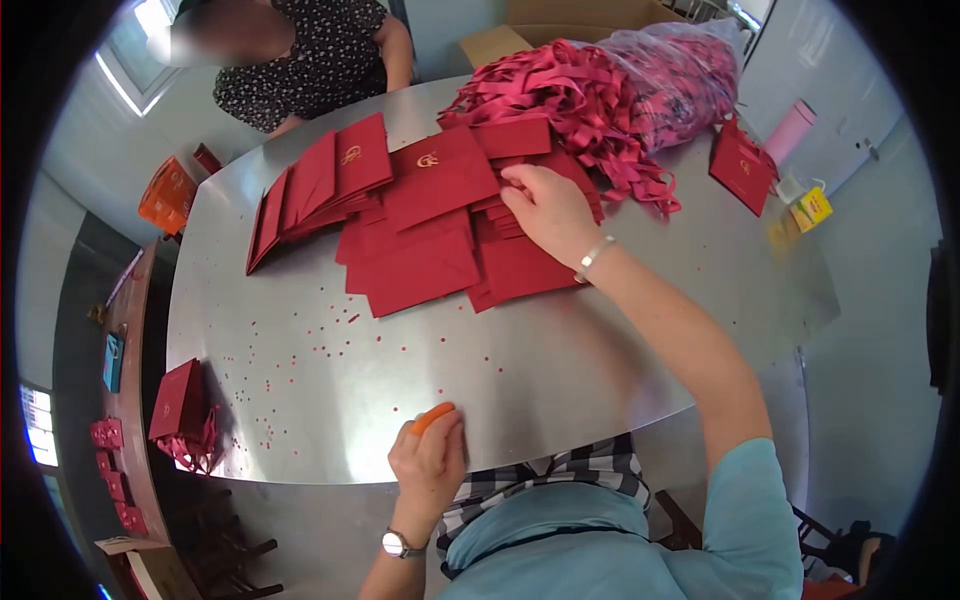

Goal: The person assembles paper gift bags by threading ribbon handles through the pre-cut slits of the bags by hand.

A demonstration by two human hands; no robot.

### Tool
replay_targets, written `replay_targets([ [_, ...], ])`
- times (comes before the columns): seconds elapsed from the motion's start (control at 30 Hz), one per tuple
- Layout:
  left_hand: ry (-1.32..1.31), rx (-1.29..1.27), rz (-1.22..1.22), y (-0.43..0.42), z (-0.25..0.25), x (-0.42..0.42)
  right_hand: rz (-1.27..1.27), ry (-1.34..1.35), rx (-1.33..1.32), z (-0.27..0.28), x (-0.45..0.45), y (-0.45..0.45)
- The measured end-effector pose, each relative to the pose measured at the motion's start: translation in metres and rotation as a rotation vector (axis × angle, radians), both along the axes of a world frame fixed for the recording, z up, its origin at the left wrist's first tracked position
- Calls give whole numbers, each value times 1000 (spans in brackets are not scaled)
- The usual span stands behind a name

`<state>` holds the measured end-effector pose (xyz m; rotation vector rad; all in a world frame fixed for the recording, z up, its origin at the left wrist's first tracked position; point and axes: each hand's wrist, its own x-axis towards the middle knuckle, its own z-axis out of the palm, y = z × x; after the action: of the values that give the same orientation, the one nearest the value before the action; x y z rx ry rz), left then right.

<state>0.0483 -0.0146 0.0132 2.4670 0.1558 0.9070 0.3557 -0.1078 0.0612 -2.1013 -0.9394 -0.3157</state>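
Near the front edge of the metal table, my left hand (430,455) is closed around an orange object (432,417); only its top shows, so its kind is unclear. My right hand (545,205) reaches over a pile of flat red paper bags (420,270). Its fingers are pinched at the right edge of a red paper bag (435,175) with a gold logo, which lies on top of the pile. More red bags (335,170) lean in a fanned stack to the left of it.
A heap of red ribbons (560,90) lies behind the pile, beside a stuffed plastic sack (680,80). At the right are a red bag (742,170), a pink bottle (790,130) and a yellow carton (812,208). Small red dots litter the table (330,420). Another person (310,50) sits opposite.
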Motion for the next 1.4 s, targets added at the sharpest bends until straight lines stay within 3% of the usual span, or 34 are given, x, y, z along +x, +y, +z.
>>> replay_targets([
  [0.03, 0, -14, -3, 1, -1, -2, 5, -6, 1, 1, 1, 14],
  [0.1, -9, -32, -14, 2, -1, -3, -244, 102, -279, 11, 0, 36],
  [0.17, -32, -43, -18, 3, -2, -3, -253, 129, -305, 11, 3, 46],
  [0.3, 14, -36, -57, 5, 0, -6, -94, 428, 54, -2, 21, 38],
  [0.4, 18, -219, -83, 9, 1, -9, 108, 698, 427, 8, -7, -3],
  [0.47, 67, -424, -55, 14, 1, -12, 0, 663, 389, 0, -20, -27],
  [0.53, 172, -559, -13, 19, 21, -7, -96, 553, 192, -7, -38, -49],
  [0.63, 298, -837, -95, 30, 28, 13, -111, 597, 198, -25, -52, -76],
  [0.7, 371, -843, -130, 30, 32, 32, -106, 618, 267, -31, -62, -88],
  [0.77, 387, -915, -189, 25, 27, 52, -228, 640, 77, -26, -74, -101],
  [0.83, 439, -882, -184, 21, 34, 70, -191, 665, 117, -28, -82, -111],
  [0.93, 177, -547, -146, 13, 44, 97, -124, 750, 162, -27, -95, -124],
  [0.97, 185, -543, -150, 12, 46, 107, -95, 805, 168, -27, -99, -128],
  [1.03, 52, -45, -89, 9, 50, 128, -87, 761, 139, -27, -106, -131],
  [1.17, 93, 271, -36, -10, 42, 165, -65, 687, 57, -19, -116, -131],
  [1.27, 249, 97, -105, -13, 37, 169, -67, 609, -26, -22, -119, -135],
  [1.37, 65, 59, -129, -3, 25, 160, -28, 642, -156, -4, -109, -137],
  [1.4, 54, 53, -129, -1, 23, 157, 49, 453, -282, -1, -94, -138],
])
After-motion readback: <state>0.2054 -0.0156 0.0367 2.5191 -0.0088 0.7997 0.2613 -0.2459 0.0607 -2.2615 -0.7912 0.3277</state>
